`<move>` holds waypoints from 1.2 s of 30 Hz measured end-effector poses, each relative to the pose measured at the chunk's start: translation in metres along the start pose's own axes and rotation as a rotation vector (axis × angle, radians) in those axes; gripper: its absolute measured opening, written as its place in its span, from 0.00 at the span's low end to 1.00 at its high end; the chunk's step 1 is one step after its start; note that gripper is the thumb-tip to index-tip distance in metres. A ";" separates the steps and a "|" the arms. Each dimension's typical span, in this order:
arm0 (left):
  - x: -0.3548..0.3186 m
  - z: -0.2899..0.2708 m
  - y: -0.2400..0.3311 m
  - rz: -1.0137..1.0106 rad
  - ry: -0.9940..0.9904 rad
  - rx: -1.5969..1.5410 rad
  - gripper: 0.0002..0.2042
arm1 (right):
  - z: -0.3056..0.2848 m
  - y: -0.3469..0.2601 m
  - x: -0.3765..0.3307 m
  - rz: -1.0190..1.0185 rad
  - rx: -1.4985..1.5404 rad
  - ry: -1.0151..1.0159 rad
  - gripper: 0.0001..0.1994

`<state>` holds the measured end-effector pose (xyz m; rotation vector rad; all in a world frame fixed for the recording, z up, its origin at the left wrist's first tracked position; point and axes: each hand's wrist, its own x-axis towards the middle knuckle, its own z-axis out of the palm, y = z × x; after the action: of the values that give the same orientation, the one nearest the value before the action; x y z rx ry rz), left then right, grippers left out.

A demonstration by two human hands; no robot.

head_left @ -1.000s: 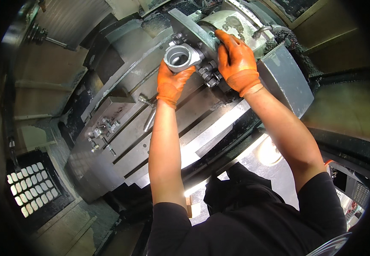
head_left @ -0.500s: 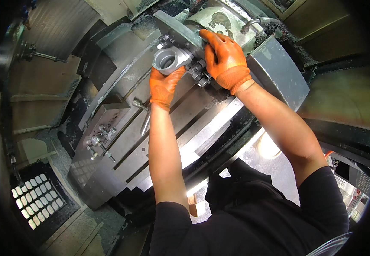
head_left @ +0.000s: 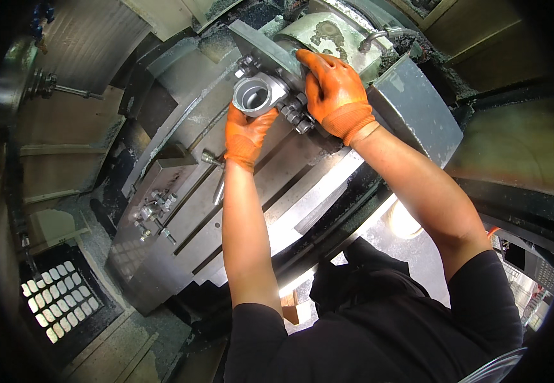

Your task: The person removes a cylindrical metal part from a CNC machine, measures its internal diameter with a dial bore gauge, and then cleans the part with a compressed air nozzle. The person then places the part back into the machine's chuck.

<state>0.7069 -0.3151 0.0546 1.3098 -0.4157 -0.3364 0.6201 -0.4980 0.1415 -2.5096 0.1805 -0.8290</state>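
My left hand (head_left: 246, 139), in an orange glove, is closed around the near side of a grey metal fitting (head_left: 276, 89) with a wide round bore. The fitting sits against an upright metal plate (head_left: 265, 46), beside clamping bolts and nuts (head_left: 297, 115). My right hand (head_left: 339, 92), gloved alike, reaches to the back of that plate with curled fingers. Its fingertips lie against the plate's rear side, next to a round machine head (head_left: 312, 30). Whatever they grip there is hidden by the plate and the glove.
Under my hands lies a slotted metal machine table (head_left: 226, 220). A metal rod with a knurled end (head_left: 219, 188) rests beside my left forearm. A block (head_left: 162, 169) with several bolts stands farther left. A tool spindle (head_left: 50, 85) projects at upper left; a grey housing (head_left: 417, 105) is right.
The view has shifted slightly. My right fingertips have moved a little down and left behind the plate. My left hand keeps its hold on the fitting.
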 end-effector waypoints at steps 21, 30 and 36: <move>0.026 0.001 -0.010 -0.363 0.106 -0.372 0.11 | 0.008 0.004 -0.002 -0.064 -0.047 0.037 0.19; 0.016 0.008 -0.001 -0.435 0.111 -0.562 0.20 | -0.009 -0.001 0.004 -0.295 -0.138 -0.347 0.34; 0.013 0.000 0.004 -0.426 0.095 -0.684 0.19 | -0.023 -0.028 0.026 -0.282 -0.521 -0.872 0.54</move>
<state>0.7187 -0.3204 0.0599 0.7234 0.0749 -0.6995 0.6262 -0.4902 0.1849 -3.1726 -0.2969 0.3324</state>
